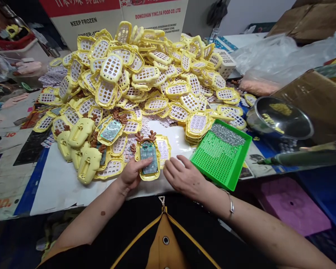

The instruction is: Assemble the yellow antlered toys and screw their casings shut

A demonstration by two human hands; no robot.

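My left hand point(133, 172) is closed around a yellow toy phone casing point(142, 175) with brown antlers at its top and a green circuit board point(149, 154) inside. The thumb presses on the board. Just right of it lies a yellow front shell with a white keypad point(164, 149), partly covered by the held casing. My right hand point(184, 177) is beside that shell's right edge, its fingers curled together; what they hold, if anything, is hidden. A green perforated tray point(215, 164) stands to the right of this hand, with small silvery screws point(226, 134) gathered at its far end.
A large heap of yellow keypad shells point(112, 69) fills the table's back. Several yellow back covers point(82, 132) and a casing with a circuit board point(110, 130) lie left. At right are a metal bowl point(280, 117) and a green-bodied tool with a thin tip point(296, 157).
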